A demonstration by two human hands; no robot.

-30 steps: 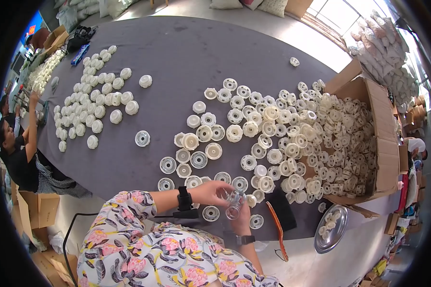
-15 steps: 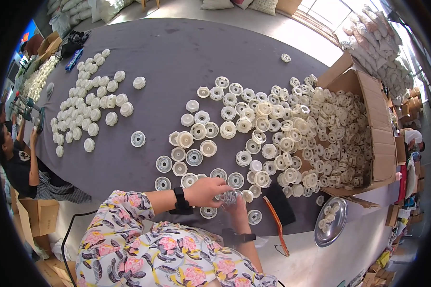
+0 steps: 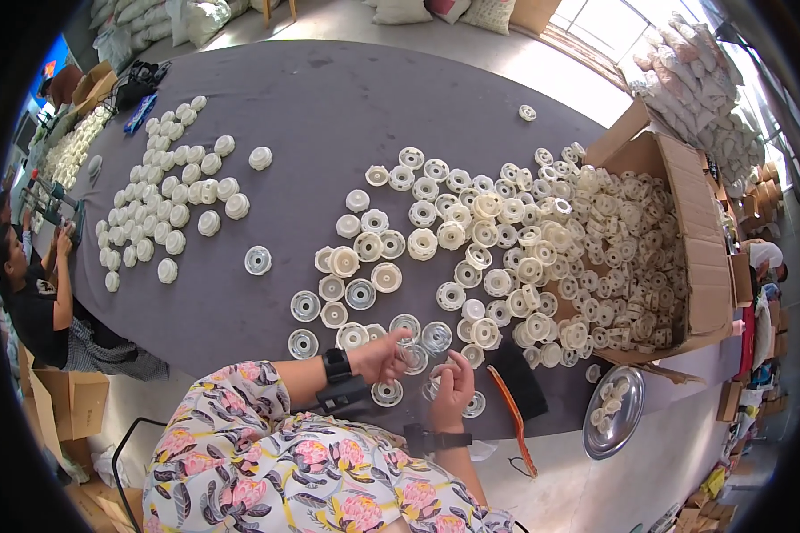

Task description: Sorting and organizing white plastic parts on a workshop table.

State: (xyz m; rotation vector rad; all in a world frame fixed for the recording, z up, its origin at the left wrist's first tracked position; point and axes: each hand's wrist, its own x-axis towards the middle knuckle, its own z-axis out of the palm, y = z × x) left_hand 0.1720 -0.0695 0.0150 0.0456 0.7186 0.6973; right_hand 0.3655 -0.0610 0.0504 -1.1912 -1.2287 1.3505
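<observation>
Here, both hands meet low over the near edge of the big round grey-topped bench (image 3: 329, 115). The left hand (image 3: 380, 357), a black watch at its wrist, reaches forward with fingers loosely spread, the forefinger tip touching a clear round plastic disc (image 3: 406, 327) lying on the cloth; it grips nothing that I can see. The right hand (image 3: 454, 384) is raised just beside it, fingers curled round a small translucent plastic ring (image 3: 433, 389), pinched rather than clenched.

More cream and clear plastic wheels (image 3: 471, 240) lie scattered between the hands and the open brown cardboard box (image 3: 684, 231) on the right, which spills over with them. A tidier group of white domed caps (image 3: 169, 204) sits well apart on the left.

The risk, to my eye: the held ring is small and slick, so a loose pinch could drop it among look-alike parts, and a sweeping sleeve could nudge near discs off the bench edge.
</observation>
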